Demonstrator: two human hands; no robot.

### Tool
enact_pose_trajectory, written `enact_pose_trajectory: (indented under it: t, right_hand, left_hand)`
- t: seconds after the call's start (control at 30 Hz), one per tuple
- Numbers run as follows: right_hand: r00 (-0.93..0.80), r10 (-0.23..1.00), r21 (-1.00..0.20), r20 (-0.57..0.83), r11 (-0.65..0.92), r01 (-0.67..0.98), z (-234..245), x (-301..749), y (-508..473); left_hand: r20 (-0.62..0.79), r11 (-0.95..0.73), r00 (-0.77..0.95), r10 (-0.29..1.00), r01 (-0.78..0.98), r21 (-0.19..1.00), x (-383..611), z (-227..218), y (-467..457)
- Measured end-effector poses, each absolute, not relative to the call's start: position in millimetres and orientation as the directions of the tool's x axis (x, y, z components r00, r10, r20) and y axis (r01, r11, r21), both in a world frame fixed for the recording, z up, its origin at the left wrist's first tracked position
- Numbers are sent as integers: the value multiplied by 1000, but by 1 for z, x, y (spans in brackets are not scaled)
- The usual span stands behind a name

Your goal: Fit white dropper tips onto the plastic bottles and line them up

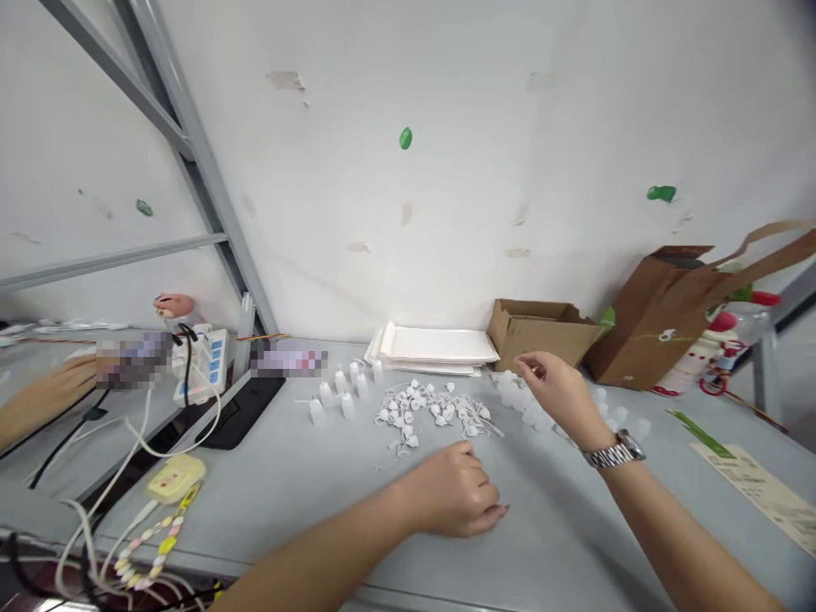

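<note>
My left hand (460, 491) rests low over the table, its fingers curled in; whatever they may hold is hidden. Just beyond it lies a loose pile of small white caps with thin tails (439, 406). My right hand (564, 398), with a metal watch on the wrist, hovers at the frosted translucent pieces (529, 406) on the right. Its thumb and fingertips are drawn together; I cannot make out anything between them. Several small frosted bottles with white tops (348, 393) stand upright left of the pile.
Behind stand a stack of white sheets or trays (439, 344), an open cardboard box (541, 333) and a brown paper bag (656, 331). A black phone (246, 412), a power strip (207, 365), cables and a yellow case (177, 478) lie left. Another person's hand (73, 380) is at far left.
</note>
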State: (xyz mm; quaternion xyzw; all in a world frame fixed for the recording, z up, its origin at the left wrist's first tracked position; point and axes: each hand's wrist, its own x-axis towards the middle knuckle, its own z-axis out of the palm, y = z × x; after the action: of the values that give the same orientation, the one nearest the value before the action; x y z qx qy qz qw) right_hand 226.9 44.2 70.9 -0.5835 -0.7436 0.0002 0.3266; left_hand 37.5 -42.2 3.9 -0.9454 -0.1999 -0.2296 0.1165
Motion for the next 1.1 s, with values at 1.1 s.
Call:
enact_pose_trajectory:
  t: [1.1]
  right_hand:
    - [-221, 907, -98, 360, 272, 957, 47, 229, 88]
  left_hand:
    - [449, -882, 851, 274, 408, -235, 39, 3, -40]
